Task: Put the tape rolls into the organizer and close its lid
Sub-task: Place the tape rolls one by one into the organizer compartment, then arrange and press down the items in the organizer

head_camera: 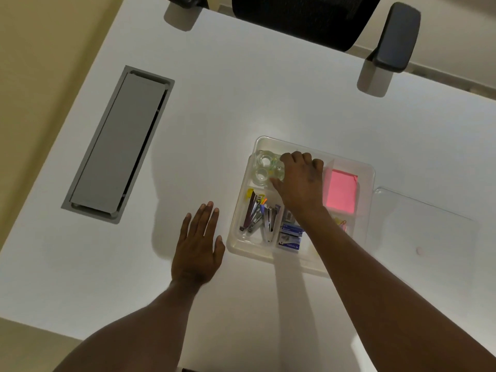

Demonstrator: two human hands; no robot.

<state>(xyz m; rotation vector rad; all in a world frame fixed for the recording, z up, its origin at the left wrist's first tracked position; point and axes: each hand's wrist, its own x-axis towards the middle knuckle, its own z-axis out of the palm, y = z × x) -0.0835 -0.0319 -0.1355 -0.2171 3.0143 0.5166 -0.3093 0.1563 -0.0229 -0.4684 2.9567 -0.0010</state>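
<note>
A clear plastic organizer (369, 167) sits on the white desk, lid off. Its far-left compartment holds clear tape rolls (264, 167), stacked close together. My right hand (302, 181) reaches into that compartment, fingers curled over a tape roll (279, 171) whose far side is hidden under the fingers. My left hand (200, 245) lies flat on the desk, fingers apart, just left of the organizer. The clear lid (421, 226) rests flat on the desk to the organizer's right.
Other compartments hold staplers (259, 218), staple boxes (291, 237) and a pink sticky-note pad (342, 193). A grey cable hatch (118, 143) is set in the desk at the left. A black office chair (322, 20) stands at the far edge.
</note>
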